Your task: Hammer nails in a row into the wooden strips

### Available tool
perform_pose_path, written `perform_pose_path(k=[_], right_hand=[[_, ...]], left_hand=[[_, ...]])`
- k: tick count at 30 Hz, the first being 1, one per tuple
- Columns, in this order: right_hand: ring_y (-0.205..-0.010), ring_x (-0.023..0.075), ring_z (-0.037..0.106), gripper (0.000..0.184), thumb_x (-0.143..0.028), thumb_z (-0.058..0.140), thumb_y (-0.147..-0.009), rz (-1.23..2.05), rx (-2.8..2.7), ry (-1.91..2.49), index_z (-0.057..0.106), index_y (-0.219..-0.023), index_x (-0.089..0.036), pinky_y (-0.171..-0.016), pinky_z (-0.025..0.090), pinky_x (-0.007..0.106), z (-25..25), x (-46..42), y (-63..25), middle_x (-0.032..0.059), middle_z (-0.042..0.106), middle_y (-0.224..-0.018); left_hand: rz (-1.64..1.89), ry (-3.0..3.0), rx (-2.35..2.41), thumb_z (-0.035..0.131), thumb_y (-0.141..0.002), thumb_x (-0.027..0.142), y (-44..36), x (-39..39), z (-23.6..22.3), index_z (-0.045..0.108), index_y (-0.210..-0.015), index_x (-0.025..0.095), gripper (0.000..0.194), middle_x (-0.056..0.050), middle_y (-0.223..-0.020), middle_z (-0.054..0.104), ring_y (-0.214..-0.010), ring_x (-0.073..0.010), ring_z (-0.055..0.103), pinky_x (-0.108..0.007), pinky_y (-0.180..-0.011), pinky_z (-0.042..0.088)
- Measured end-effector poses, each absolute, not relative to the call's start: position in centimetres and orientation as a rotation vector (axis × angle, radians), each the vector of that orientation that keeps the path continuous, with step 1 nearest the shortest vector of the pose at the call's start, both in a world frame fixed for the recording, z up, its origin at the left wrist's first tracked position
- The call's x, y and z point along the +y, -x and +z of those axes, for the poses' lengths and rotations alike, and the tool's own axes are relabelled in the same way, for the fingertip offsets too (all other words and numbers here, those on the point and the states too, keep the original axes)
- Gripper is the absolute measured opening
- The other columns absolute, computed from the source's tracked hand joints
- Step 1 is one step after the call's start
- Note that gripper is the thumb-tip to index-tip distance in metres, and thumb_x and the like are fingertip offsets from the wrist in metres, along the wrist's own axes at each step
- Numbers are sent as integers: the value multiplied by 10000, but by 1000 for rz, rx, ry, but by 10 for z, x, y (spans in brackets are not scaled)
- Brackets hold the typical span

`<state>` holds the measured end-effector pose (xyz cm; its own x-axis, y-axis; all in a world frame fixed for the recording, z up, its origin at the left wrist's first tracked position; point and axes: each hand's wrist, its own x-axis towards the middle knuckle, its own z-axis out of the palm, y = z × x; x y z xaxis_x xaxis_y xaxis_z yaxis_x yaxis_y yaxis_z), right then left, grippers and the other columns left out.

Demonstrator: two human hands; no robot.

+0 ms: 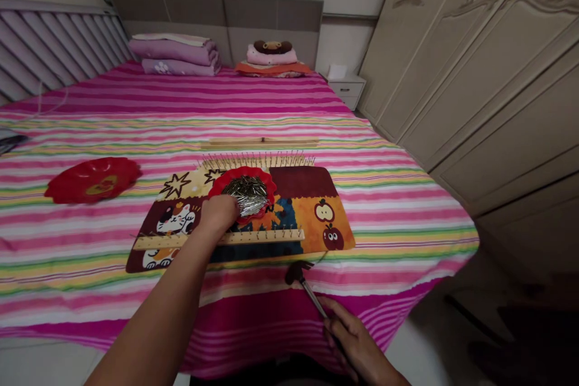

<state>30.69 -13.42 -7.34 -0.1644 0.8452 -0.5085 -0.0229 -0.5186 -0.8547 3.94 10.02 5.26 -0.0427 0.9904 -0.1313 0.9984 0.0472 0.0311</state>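
My left hand (pixel 221 212) is at the left side of a red scalloped bowl (pixel 272 184) filled with loose nails (pixel 248 193). Its fingers are curled in at the edge of the nails; their tips are hidden, so I cannot make out what they hold. In front of the bowl, partly covered by my left forearm, a wooden strip (pixel 257 237) carries a row of upright nails. Lower right, my right hand (pixel 350 335) is wrapped round the handle of a claw hammer (pixel 312 295), whose dark head is just beyond the mat's near edge.
The bowl and strip rest on a patterned mat (pixel 303 182) on a striped bedspread (pixel 398 205). Behind are a strip (pixel 235 163) bristling with nails and a wooden bar (pixel 284 143). A red plate (pixel 76 184) lies left. Folded bedding (pixel 176 54) stands by the headboard; wardrobes (pixel 488 72) line the right.
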Motion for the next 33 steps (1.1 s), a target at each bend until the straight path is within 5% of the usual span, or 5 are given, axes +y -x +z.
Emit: perform_pose_path(k=[7, 12, 19, 27, 33], right_hand=[[-351, 57, 261, 563, -520, 477, -795, 1770, -950, 1423, 463, -1252, -193, -326, 145, 163, -77, -134, -309, -103, 388, -495], [-333, 56, 255, 607, -526, 489, -763, 1750, -931, 1456, 467, -1252, -166, -334, 143, 166, -74, -132, -305, -110, 382, -461], [-294, 49, 255, 625, -500, 485, -750, 1767, -941, 1517, 442, -1279, -169, -285, 149, 153, -64, -128, -304, -100, 424, -477], [-309, 44, 273, 555, -468, 463, -789, 1717, -958, 1506, 458, -1267, -187, -286, 162, 140, -47, -132, -299, -91, 441, -509], [-298, 45, 276, 545, -435, 462, -792, 1743, -966, 1517, 446, -1274, -181, -269, 175, 137, -46, -130, -300, -95, 438, -504]], left_hand=[[-55, -2141, 2040, 525, -618, 202, -30, 104, 61, 609, -559, 206, 104, -92, -637, 670, -634, -211, 607, -270, -582, 398], [486, -1832, 1801, 538, -637, 337, -9, 90, 65, 571, -590, 213, 136, 2, -551, 595, -537, -149, 517, -243, -529, 377], [910, -1314, 1532, 723, -474, 443, -10, 56, 82, 616, -650, 177, 337, 7, -595, 606, -527, -101, 477, -215, -494, 367], [984, -963, 1348, 793, -442, 318, -13, 36, 77, 654, -833, 146, 449, -20, -690, 650, -571, -93, 548, -214, -523, 424], [1061, -801, 1282, 768, -488, 256, -20, 13, 63, 636, -812, 169, 361, 21, -605, 624, -503, -72, 530, -193, -490, 429]])
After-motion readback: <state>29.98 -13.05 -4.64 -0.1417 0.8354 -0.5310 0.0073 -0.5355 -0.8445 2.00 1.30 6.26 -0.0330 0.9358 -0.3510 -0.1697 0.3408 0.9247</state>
